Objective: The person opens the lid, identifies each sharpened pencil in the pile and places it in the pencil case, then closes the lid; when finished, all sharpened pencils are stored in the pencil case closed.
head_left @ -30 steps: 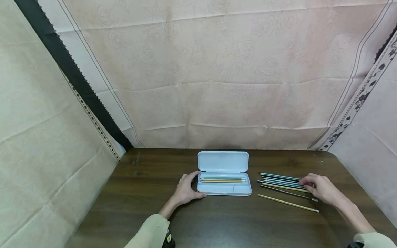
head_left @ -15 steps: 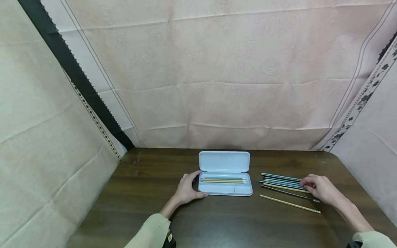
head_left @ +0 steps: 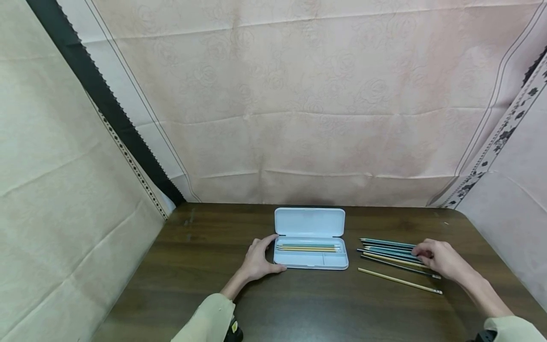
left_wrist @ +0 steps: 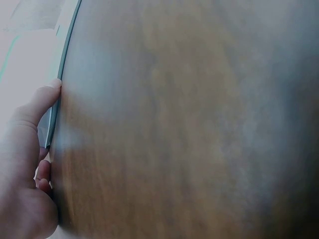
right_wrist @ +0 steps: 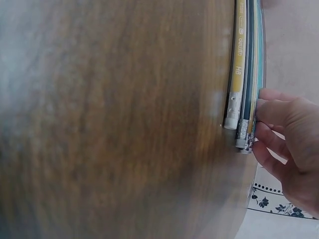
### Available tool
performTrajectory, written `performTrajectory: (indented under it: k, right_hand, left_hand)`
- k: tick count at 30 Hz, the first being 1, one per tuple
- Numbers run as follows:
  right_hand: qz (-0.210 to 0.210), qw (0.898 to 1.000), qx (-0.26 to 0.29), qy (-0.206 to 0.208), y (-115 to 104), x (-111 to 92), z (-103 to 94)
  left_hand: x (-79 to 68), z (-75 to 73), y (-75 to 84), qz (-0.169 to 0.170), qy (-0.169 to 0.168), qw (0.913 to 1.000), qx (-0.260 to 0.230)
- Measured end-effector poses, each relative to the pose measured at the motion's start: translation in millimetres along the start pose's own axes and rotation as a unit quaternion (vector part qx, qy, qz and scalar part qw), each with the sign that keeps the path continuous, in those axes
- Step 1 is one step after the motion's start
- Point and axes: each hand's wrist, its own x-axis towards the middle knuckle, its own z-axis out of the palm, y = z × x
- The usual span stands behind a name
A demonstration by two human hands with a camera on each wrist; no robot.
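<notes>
Pale cloth [head_left: 307, 118] is backing the desk [head_left: 299, 304]. Right hand [head_left: 442, 259] is pinching loose pencils [head_left: 389, 249] by their eraser ends, tips pointing left toward the case [head_left: 299, 259]; left hand [head_left: 256, 263] is gripping its left end.

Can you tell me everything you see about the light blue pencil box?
The light blue pencil box has rounded corners and looks smooth, maybe plastic. It lies on the brown table, with its lid open at the far side. Yellow and teal pencils rest inside its far part. The left hand grips its left end with thumb and fingers.
</notes>
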Motion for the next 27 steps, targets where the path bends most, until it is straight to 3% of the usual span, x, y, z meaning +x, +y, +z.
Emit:
performTrajectory:
  k: [13, 27]
  right_hand:
    - [0.025, 0.999, -0.004, -0.045, -1, 1, -2.9]
    - [-0.035, 0.999, -0.004, 0.019, -13, 8, -2.6]
  left_hand:
    - [-0.7, -0.9, 1.1, -0.003, 0.000, 1.0000, -0.005]
    - [-1.0, -0.2, 0.3, -0.003, 0.002, 0.9999, -0.011]
